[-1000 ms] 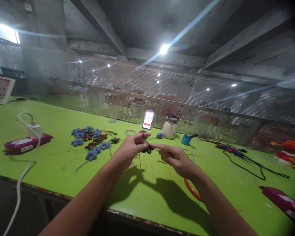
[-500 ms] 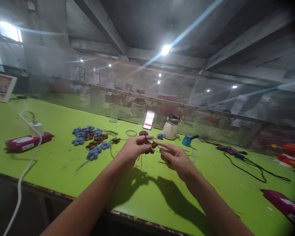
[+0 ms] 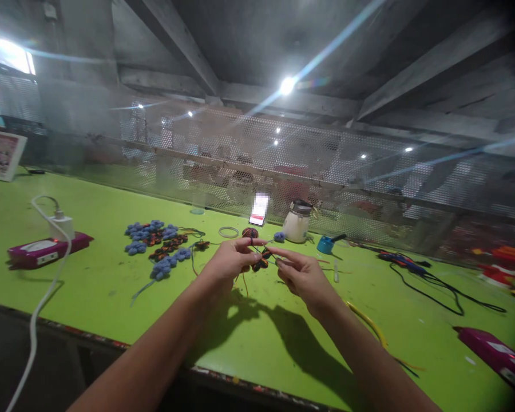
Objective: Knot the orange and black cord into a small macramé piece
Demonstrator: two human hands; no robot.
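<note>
My left hand [image 3: 228, 261] pinches a small crocheted flower piece [image 3: 261, 263] in black and orange yarn above the table, its forefinger stretched out with dark yarn round it. Facing it, my right hand [image 3: 305, 278] has its fingers closed on a thin crochet hook [image 3: 273, 258], mostly hidden by the fingers, its tip at the flower piece. Just behind my left fingers sits a ball of dark and orange yarn [image 3: 249, 233]. Loose orange yarn ends hang below the piece.
Blue crocheted flowers [image 3: 165, 266] and dark-orange ones [image 3: 169, 247] lie left on the green table [image 3: 111, 320]. Behind stand a lit phone [image 3: 258, 209], a white jar [image 3: 297, 223] and a blue pot [image 3: 325, 245]. Purple power strips [image 3: 49, 250] and cords [image 3: 429, 286] flank both sides.
My right hand has shifted slightly at the flower piece. My left hand keeps its pinch. The view has moved a little, and more of a yellow strand shows beside my right forearm.
</note>
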